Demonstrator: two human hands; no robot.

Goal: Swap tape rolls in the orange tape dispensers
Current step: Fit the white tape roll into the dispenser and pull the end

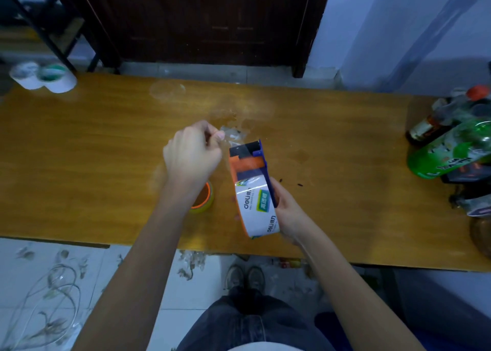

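My right hand (288, 210) grips an orange and blue tape dispenser (249, 162) above the wooden table (93, 143). A white labelled tape roll (256, 210) sits in the dispenser. My left hand (192, 154) is just left of the dispenser's cutter end, fingers pinched on a crumpled strip of clear tape (232, 134) that runs toward the dispenser. A second tape roll (203, 199) with an orange core lies flat on the table, partly hidden under my left wrist.
Two white tape rolls (43, 78) stand at the table's far left corner. Bottles and a green plastic bottle (451, 148) crowd the right end. My shoes and scattered litter show on the tiled floor below the near table edge.
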